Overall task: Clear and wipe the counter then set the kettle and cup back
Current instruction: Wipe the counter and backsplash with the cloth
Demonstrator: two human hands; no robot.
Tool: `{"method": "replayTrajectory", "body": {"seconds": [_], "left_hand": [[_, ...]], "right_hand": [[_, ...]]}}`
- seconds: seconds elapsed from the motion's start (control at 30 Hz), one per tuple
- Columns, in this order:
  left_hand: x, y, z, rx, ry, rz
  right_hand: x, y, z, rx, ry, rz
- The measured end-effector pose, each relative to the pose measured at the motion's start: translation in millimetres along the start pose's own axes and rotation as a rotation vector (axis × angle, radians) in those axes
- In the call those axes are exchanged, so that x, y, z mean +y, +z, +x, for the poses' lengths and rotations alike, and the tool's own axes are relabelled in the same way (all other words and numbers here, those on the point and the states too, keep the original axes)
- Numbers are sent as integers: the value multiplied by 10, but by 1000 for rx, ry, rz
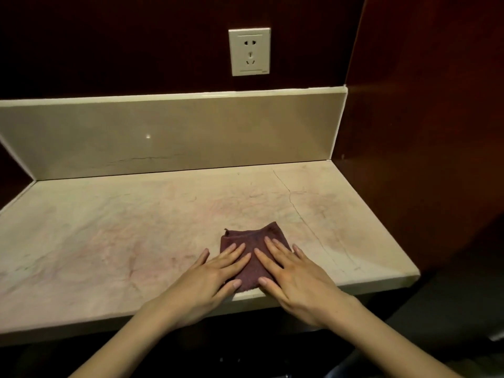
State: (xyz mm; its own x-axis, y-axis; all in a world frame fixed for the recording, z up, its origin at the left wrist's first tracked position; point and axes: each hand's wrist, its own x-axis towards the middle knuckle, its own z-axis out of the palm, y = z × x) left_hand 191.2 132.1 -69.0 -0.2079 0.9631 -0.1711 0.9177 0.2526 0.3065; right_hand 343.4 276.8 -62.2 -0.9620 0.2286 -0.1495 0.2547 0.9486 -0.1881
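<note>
Cloth (251, 242), folded maroon, lies flat under both hands.

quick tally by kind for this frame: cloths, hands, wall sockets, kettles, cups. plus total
Cloths: 1, the maroon cloth lying on the counter
Hands: 2, left hand and right hand, both flat on the cloth
Wall sockets: 1, the white socket
Kettles: 0 in view
Cups: 0 in view
Total: 4
</note>
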Motion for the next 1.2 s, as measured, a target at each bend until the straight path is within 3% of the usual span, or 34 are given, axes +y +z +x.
{"method": "replayTrajectory", "body": {"seconds": [0.37,0.57,0.93,1.2], "left_hand": [[1158,221,954,-58,221,79],[1561,329,1242,-50,307,113],[1410,268,991,-52,265,96],[578,180,153,-21,114,95]], "right_hand": [[1038,-59,-899,13,303,-4],[1264,44,-1166,104,396,6],[1017,208,-1158,221,447,-90],[227,444,-619,271,255,-142]]}}
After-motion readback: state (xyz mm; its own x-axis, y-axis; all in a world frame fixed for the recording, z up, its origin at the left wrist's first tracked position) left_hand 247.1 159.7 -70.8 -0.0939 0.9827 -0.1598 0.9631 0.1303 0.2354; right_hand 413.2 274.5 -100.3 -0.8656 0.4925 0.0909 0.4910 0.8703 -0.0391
